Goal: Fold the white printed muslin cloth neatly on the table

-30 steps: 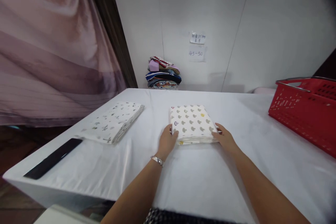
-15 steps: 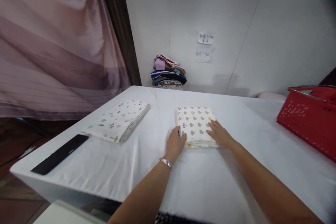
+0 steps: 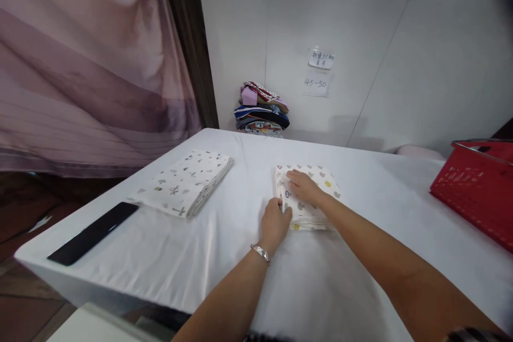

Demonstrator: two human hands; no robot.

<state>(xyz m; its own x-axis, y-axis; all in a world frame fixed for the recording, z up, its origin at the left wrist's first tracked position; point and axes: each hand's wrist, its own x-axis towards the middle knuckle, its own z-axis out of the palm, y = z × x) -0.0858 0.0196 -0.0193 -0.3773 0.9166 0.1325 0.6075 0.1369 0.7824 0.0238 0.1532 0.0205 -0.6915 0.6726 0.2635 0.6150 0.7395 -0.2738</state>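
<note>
A folded white cloth printed with grey mushrooms and a few yellow ones lies on the white-covered table. My left hand, with a silver bracelet at the wrist, grips its near left edge, thumb on the top layer and fingertips partly hidden at the side. Flat across the upper left of this cloth rests my right hand, fingers stretched out. To the left is another folded white cloth with small grey and green prints; neither hand touches it.
A black flat slab lies at the table's left edge. On the right stands a red plastic basket. Several folded fabrics are stacked by the wall beyond the table. A pink curtain hangs at left.
My right hand has slid from the mushroom cloth's right side to its upper left. My left hand keeps its place at the left edge. The camera view has shifted slightly.
</note>
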